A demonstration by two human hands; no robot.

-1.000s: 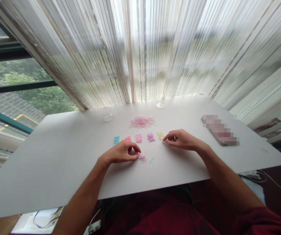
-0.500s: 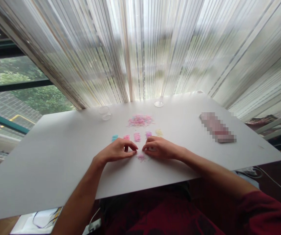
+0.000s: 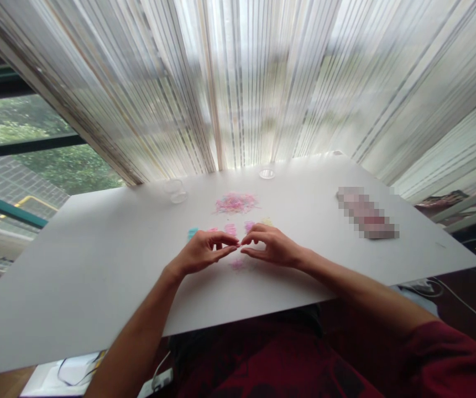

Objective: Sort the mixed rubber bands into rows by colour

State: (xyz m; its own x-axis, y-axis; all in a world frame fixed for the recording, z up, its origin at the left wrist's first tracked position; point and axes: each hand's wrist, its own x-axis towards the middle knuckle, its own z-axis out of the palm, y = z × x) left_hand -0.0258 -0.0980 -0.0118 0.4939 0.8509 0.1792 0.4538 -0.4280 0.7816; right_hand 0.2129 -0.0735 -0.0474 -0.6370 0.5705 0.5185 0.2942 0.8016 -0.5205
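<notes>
My left hand (image 3: 204,251) is closed in a pinch, with a tiny pinkish piece (image 3: 239,245) at its fingertips. Facing it, my right hand (image 3: 273,245) has its thumb and index finger slightly apart, their tips beside that piece. Below the fingertips lies a small pile of pink-lilac thin pieces (image 3: 236,265). Just beyond my hands runs a row of small colour groups: blue pieces (image 3: 193,232), pink pieces (image 3: 230,229), purple pieces (image 3: 249,225) and yellow pieces (image 3: 266,221). My left hand partly hides another pink group (image 3: 212,229). The pieces are too small to name.
A larger mixed pastel heap (image 3: 236,203) lies farther back on the white table (image 3: 97,265). Clear round containers (image 3: 177,194) stand at the back left, and a clear round lid or dish (image 3: 267,174) near the back edge. A pixelated pinkish object (image 3: 366,213) lies at right.
Both hands have risen slightly from the small pile and come closer together, fingertips almost meeting. A tiny pinkish piece now shows in my left hand's pinch. My right thumb and index finger show more apart.
</notes>
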